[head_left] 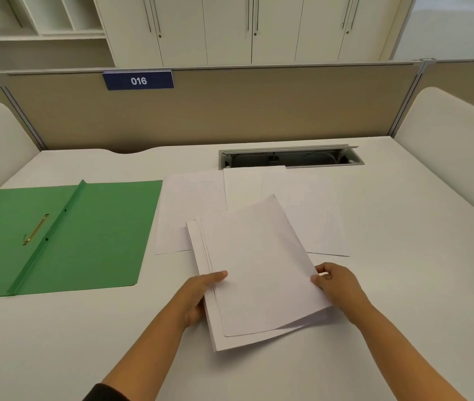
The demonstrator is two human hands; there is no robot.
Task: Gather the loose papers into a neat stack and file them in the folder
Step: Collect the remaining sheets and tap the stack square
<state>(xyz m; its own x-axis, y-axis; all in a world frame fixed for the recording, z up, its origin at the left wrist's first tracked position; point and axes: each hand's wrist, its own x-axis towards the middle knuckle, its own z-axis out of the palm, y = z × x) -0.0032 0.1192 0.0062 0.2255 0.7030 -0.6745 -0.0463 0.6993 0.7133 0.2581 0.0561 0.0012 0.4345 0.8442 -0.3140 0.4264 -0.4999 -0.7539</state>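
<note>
White paper stack (pixel 258 273) sits askew at near centre, gripped by your left hand (pixel 198 296) and right hand (pixel 335 285). Square its fanned left edges before adding the loose sheets (pixel 305 209) beyond; green folder (pixel 99 233) lies open on the bench (pixel 403 285), left.

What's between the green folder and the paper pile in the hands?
Head view: only bare white desk between the green folder and the held paper pile.
</note>
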